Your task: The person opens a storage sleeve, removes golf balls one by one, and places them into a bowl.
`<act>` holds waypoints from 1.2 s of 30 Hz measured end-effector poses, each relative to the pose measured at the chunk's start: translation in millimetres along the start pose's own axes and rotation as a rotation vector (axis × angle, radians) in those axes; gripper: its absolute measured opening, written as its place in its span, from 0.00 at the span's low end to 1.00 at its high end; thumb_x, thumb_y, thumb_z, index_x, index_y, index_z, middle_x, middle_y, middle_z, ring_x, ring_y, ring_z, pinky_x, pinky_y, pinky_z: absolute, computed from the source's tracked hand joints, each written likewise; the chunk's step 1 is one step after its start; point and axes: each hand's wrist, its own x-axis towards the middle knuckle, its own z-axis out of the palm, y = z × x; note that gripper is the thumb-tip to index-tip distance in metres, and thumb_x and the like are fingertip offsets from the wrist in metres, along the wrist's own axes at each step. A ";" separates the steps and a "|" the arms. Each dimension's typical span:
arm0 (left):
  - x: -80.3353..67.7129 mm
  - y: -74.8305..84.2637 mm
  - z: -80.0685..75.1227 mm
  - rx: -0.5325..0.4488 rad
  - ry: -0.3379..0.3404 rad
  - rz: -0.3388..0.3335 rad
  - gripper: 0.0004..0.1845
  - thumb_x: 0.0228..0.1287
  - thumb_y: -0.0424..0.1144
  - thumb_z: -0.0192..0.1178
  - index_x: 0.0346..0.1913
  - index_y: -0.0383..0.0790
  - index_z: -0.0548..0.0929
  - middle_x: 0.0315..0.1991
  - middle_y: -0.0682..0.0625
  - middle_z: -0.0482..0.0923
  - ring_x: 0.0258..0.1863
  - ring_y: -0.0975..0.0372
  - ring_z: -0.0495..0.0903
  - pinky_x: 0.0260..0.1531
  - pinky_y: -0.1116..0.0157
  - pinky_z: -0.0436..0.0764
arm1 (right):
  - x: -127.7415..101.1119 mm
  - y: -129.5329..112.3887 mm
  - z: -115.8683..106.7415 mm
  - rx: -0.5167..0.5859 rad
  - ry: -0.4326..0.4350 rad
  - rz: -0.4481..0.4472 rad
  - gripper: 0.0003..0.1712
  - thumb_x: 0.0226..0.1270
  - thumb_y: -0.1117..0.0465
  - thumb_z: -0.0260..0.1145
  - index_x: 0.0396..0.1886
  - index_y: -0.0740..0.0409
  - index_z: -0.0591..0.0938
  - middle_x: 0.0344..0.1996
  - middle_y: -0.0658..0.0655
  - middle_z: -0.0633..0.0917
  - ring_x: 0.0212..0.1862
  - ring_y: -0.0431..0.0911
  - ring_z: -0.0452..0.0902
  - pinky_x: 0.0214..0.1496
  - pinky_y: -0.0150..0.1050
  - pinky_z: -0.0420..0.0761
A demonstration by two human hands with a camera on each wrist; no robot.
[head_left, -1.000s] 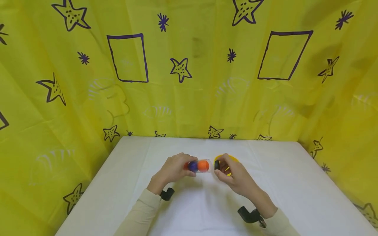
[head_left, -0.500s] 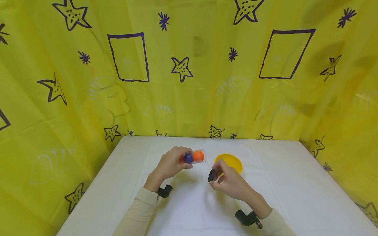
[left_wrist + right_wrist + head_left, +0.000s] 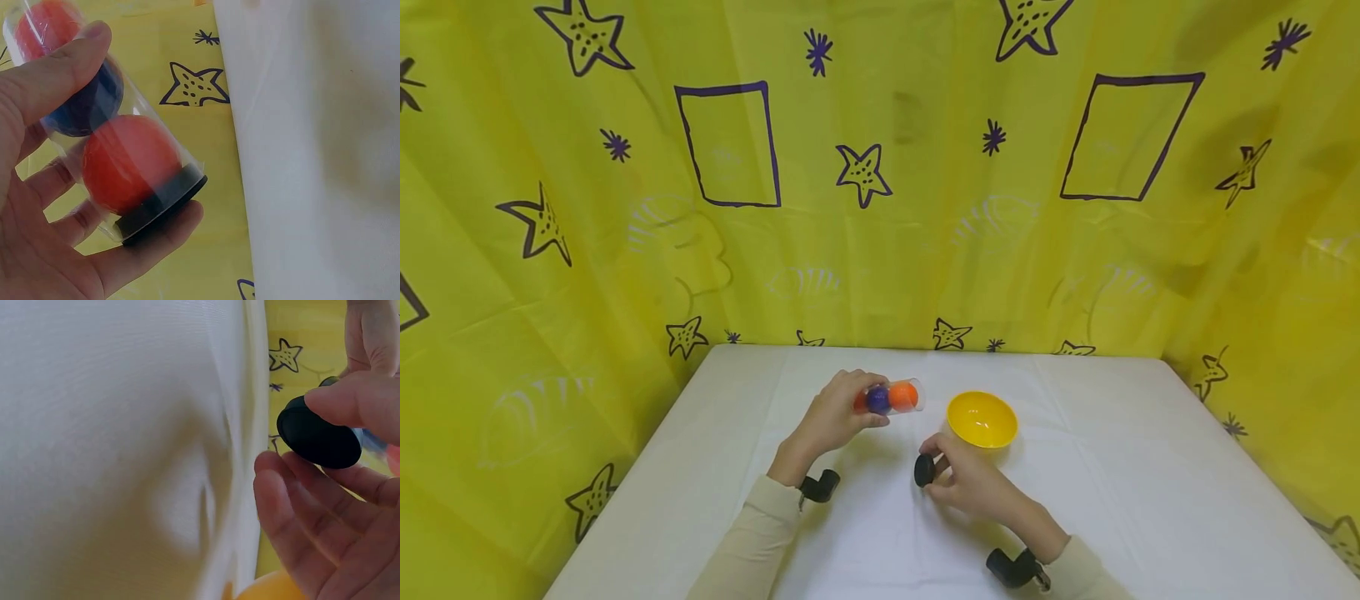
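One bare left hand (image 3: 838, 412) comes first; its fingers and thumb are closed round the tube (image 3: 921, 395), which is clear and has its open end toward 3 o'clock. At the opposite end, the left wrist view shows a black base (image 3: 161, 206), which seems to close it. Inside sit, in one row, the red ball (image 3: 861, 402), partly hidden by the hand, then the purple ball (image 3: 878, 400), then the orange ball (image 3: 903, 396), nearest to the open end.

At 5 o'clock from the tube is the black cap (image 3: 924, 470), well apart from it. The right hand (image 3: 970, 479) pinches this cap between thumb and fingers. Compared with one second ago, the cap has gone from just beside the open end down toward 6 o'clock, and the tube has shifted a little toward 11 o'clock, so the two hands stand farther apart.

Last comes the yellow bowl (image 3: 982, 421), on the white table (image 3: 1120, 500), at 1 o'clock from the right hand. Earlier this hand covered much of it; now almost its whole round shows.

For the work, I judge, this means that the open end is free: no cap stops the balls on that side. How strongly the tube is tilted against the table, I cannot tell.
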 end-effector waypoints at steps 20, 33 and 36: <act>0.0 -0.6 5.0 0.049 -0.005 -0.015 0.28 0.55 0.44 0.78 0.60 0.48 0.83 0.52 0.49 0.83 0.55 0.54 0.78 0.55 0.49 0.81 | 1.0 7.5 9.4 -0.085 -0.004 0.186 0.26 0.57 0.65 0.78 0.55 0.55 0.80 0.38 0.51 0.82 0.37 0.45 0.74 0.39 0.33 0.77; 0.0 0.4 7.6 0.075 0.009 -0.019 0.28 0.53 0.43 0.79 0.59 0.49 0.84 0.49 0.50 0.83 0.51 0.55 0.77 0.50 0.52 0.81 | -1.7 11.3 8.6 -0.110 -0.037 0.235 0.24 0.58 0.61 0.79 0.53 0.53 0.81 0.23 0.49 0.77 0.27 0.44 0.71 0.27 0.31 0.69; 0.4 0.2 8.3 0.089 0.015 -0.016 0.28 0.52 0.43 0.80 0.58 0.49 0.85 0.49 0.50 0.83 0.49 0.56 0.77 0.48 0.53 0.81 | -2.2 10.8 8.7 -0.109 -0.035 0.248 0.23 0.58 0.61 0.79 0.53 0.53 0.81 0.23 0.49 0.77 0.26 0.44 0.71 0.27 0.31 0.68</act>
